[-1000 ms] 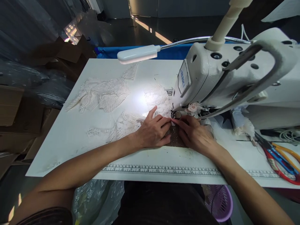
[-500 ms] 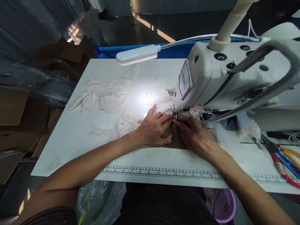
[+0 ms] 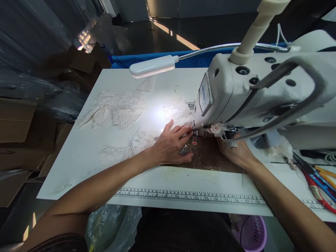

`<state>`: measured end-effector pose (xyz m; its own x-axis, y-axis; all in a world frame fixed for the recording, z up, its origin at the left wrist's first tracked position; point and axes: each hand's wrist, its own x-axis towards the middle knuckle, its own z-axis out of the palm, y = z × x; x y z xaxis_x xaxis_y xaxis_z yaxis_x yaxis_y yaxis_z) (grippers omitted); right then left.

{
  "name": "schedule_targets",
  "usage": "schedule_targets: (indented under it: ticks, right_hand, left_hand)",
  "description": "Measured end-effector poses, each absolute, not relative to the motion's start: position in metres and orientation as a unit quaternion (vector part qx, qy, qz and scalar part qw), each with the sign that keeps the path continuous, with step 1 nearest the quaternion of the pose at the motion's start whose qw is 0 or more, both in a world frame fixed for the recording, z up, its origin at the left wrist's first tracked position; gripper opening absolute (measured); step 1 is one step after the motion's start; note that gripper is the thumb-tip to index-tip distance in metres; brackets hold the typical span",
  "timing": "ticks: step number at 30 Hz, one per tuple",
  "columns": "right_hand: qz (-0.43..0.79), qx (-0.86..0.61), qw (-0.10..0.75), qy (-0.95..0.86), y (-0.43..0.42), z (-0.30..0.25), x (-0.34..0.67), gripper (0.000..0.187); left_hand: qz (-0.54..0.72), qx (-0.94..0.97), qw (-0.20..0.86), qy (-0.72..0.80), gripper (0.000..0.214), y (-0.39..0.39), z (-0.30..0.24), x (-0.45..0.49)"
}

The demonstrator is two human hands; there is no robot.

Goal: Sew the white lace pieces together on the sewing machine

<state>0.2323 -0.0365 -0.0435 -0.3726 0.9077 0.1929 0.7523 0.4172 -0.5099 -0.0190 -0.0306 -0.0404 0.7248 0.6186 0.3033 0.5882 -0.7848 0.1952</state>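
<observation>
My left hand point(image 3: 173, 145) lies over the front of the sewing machine's bed, fingers stretched out and spread. Its fingertips rest close to the presser foot point(image 3: 198, 132), at the near edge of a white lace piece point(image 3: 176, 109). My right hand point(image 3: 236, 153) reaches beneath the white sewing machine head point(image 3: 223, 87), right of the needle area. Machine parts hide its fingers, so whether they hold anything cannot be seen. Between the hands shows the brown bed plate point(image 3: 207, 154), dotted with thread bits and a small red mark. More lace point(image 3: 143, 140) touches the area left of my left hand.
A heap of lace point(image 3: 118, 106) lies on the white table point(image 3: 70, 154) at left. A white lamp point(image 3: 153, 66) hangs over it. Scissors point(image 3: 319, 185) with red handles lie at far right. A printed ruler point(image 3: 183, 196) runs along the front edge; a purple basket point(image 3: 253, 232) stands below.
My right hand has moved from beside the presser foot to the right, under the machine head, uncovering the brown plate. My left hand has stayed nearly still. The view has shifted slightly.
</observation>
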Motion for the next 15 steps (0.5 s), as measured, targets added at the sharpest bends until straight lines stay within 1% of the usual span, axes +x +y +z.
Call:
schedule_targets:
  ticks: [3,7,12,15]
  right_hand:
    - [0.161,-0.517,0.221,-0.811,-0.040,-0.040,0.229,0.029]
    - [0.166,-0.506,0.202,-0.822,-0.054,-0.027,0.228,0.028]
    - [0.142,-0.458,0.227,-0.848,-0.071,-0.006,0.234,0.022]
    - [0.164,-0.422,0.247,-0.857,-0.087,0.016,0.235,0.020]
  left_hand:
    - [0.179,0.928,0.042,0.325,0.058,-0.031,-0.041,-0.019]
    - [0.171,0.930,0.046,0.323,0.058,-0.031,-0.039,-0.020]
    - [0.156,0.930,0.060,0.329,0.058,-0.028,-0.037,-0.020]
    - [0.144,0.931,0.080,0.327,0.061,-0.024,-0.033,-0.022]
